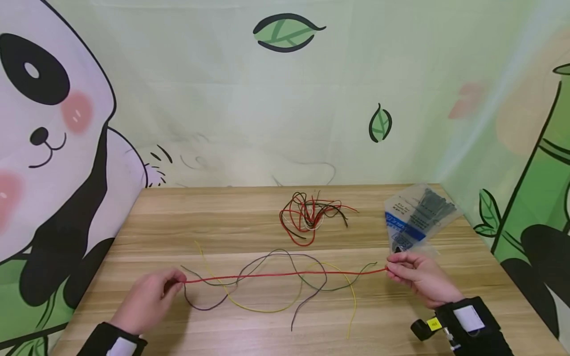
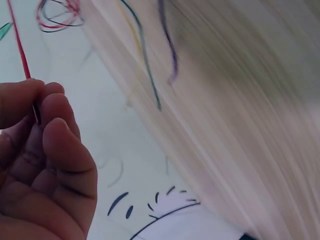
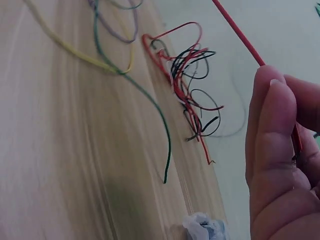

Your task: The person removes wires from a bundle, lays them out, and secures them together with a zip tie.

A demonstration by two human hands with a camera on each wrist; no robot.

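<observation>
A red wire (image 1: pixel 267 275) stretches nearly straight between both hands, over the wires on the table. My left hand (image 1: pixel 149 296) pinches its left end between thumb and fingers. At the other end, my right hand (image 1: pixel 423 277) pinches the red wire (image 3: pixel 242 37) in the same way. Beneath it in the head view lie a yellow wire (image 1: pixel 267 311), a purple wire (image 1: pixel 307 298) and a green wire (image 1: pixel 331 289), loosely curved and crossing one another. The left wrist view shows the tail of the red wire (image 2: pixel 36 115) inside the fingers.
Farther back on the wooden table (image 1: pixel 213 207) lies a tangled bundle of red and black wires (image 1: pixel 307 217). A clear plastic bag (image 1: pixel 416 217) with blue print and dark strips inside sits at the back right, just behind my right hand. A printed cloth backdrop (image 1: pixel 222 99) stands behind.
</observation>
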